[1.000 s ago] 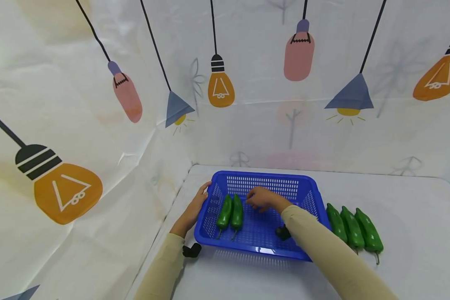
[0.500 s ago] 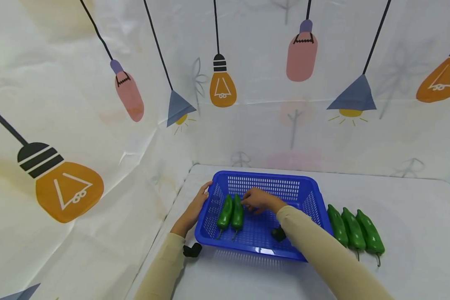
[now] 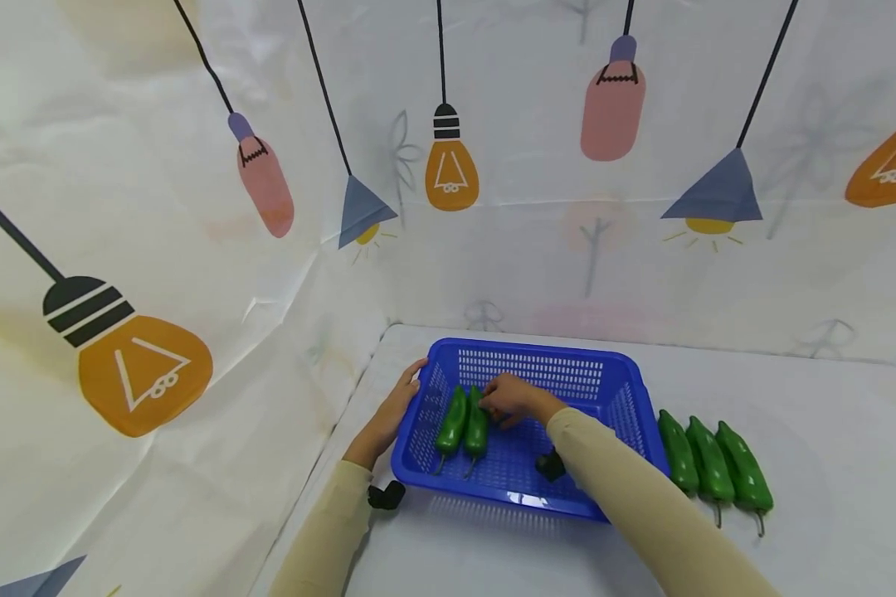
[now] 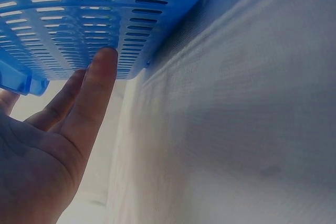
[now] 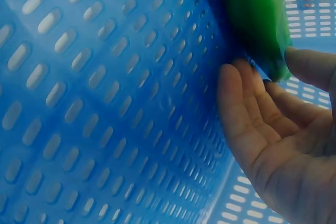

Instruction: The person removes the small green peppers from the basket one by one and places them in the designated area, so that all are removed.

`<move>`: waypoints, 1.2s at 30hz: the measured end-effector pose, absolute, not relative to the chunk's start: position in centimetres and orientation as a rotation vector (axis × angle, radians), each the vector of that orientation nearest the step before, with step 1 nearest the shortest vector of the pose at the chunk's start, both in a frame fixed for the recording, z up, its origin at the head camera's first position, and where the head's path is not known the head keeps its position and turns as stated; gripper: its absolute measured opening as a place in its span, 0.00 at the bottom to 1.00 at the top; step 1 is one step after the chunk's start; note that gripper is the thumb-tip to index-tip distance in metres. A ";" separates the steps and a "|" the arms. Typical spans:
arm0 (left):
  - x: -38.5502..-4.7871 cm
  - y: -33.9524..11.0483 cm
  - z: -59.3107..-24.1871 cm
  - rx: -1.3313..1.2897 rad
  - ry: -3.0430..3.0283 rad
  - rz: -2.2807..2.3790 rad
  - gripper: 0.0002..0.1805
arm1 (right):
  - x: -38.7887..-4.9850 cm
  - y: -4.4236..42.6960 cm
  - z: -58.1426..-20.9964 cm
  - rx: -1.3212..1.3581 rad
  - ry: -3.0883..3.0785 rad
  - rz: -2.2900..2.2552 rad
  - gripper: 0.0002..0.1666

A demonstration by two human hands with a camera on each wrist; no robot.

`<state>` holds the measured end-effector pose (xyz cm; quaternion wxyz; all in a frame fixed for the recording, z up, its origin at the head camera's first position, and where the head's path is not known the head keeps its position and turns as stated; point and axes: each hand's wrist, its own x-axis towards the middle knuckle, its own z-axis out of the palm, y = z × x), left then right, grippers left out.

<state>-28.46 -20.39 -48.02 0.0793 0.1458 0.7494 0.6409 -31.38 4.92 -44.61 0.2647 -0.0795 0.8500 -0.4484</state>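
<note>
Right hand (image 3: pixel 515 400) at the tip of a long glossy green pepper (image 3: pixel 475 433), left hand (image 3: pixel 388 416) against a blue slotted plastic basket (image 3: pixel 523 346)

The basket stands near the far left corner of a white desk (image 3: pixel 829 448), its long sides running roughly along the desk's far edge. Inside, towards the desk's left edge, that pepper lies close beside a second long green pepper (image 3: pixel 451 423); both have their stems towards the near edge.

The right hand is inside the basket, its thumb touching the first pepper's tip and its fingers bent round on the other side, a narrow space between; whether they pinch it I cannot tell. The left hand is spread, with fairly straight fingers resting on the outside of the basket's left wall.

Between the basket and the desk's right edge, three green peppers (image 3: pixel 711 461) lie side by side on the desk, stems also towards the near edge, the leftmost just beside the basket.

Cream sleeves (image 3: pixel 321 531) cover both arms, with a small black device (image 3: pixel 386 496) at the left wrist. Behind the desk's far edge rises a white wall covering (image 3: pixel 515 265) printed with lamps.
</note>
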 end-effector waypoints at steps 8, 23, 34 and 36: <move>-28.5 -20.4 -48.0 0.439 2.236 1.917 0.28 | -31.7 5.0 -45.1 -0.212 2.267 -1.251 0.18; -28.5 -20.4 -48.1 0.424 2.264 1.900 0.28 | -31.7 6.4 -44.6 -0.133 2.241 -1.332 0.23; -28.7 -20.6 -48.4 0.442 2.265 1.896 0.28 | -31.6 8.4 -43.8 -0.119 2.233 -1.401 0.25; -28.7 -20.6 -48.3 0.445 2.277 1.885 0.28 | -31.5 8.8 -43.6 -0.135 2.236 -1.404 0.25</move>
